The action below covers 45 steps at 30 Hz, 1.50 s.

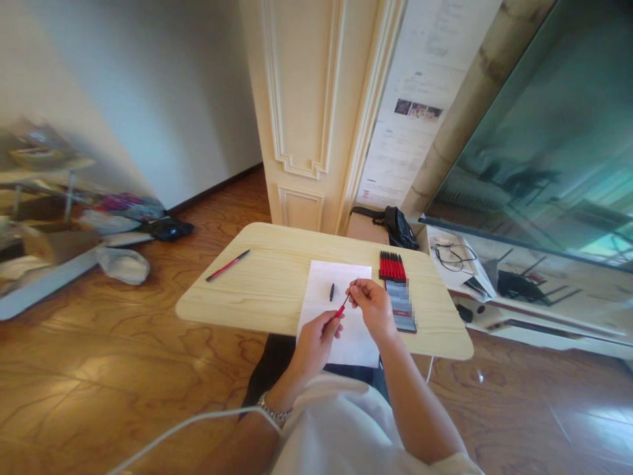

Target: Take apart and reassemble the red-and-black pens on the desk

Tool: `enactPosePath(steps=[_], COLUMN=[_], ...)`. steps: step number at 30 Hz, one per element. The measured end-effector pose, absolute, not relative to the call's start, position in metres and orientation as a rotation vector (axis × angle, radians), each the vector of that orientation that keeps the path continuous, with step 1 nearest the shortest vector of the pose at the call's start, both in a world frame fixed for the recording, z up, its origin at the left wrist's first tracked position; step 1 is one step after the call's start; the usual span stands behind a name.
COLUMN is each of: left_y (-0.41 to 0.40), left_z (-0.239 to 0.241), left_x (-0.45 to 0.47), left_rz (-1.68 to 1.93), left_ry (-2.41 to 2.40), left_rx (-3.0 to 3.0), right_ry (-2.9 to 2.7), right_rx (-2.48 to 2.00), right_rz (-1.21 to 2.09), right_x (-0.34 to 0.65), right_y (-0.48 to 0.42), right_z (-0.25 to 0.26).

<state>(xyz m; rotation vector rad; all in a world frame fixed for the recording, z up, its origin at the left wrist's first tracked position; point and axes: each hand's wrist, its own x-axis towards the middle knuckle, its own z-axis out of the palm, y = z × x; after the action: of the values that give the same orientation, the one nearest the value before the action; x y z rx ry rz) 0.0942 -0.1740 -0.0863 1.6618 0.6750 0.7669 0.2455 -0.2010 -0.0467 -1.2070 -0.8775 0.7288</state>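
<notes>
Over a white sheet of paper (326,280) on a small light wooden table (262,290), both my hands hold parts of one red pen. My left hand (316,340) is closed around the red pen barrel (341,307). My right hand (370,303) pinches a thin refill (354,284) at the barrel's upper end. A small black pen cap (331,291) lies on the paper just left of my hands. A box of several red pens (393,267) lies to the right of the paper. Another red pen (227,265) lies alone at the table's left.
A black bag (398,227) sits behind the table by a cream pillar. To the right stands a low white TV stand (539,310) with cables under a large screen. Clutter and a low shelf (44,231) lie on the wooden floor at left. A white cable (182,425) crosses my lap.
</notes>
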Motion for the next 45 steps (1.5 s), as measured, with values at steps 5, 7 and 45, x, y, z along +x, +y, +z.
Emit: enactPosePath(steps=[5, 7, 45], left_y=[-0.173, -0.173, -0.164], left_z=[-0.088, -0.090, -0.101], left_x=[0.093, 0.093, 0.088], left_rz=[0.752, 0.733, 0.755], left_ry=[0.651, 0.636, 0.619], left_rx=[1.637, 1.623, 1.394], right_ry=[-0.920, -0.928, -1.286], right_rx=[-1.206, -1.218, -2.309], right_rz=[0.838, 0.849, 0.355], right_x=[0.238, 0.238, 0.273], right_y=[-0.205, -0.207, -0.142], right_z=[-0.061, -0.064, -0.096])
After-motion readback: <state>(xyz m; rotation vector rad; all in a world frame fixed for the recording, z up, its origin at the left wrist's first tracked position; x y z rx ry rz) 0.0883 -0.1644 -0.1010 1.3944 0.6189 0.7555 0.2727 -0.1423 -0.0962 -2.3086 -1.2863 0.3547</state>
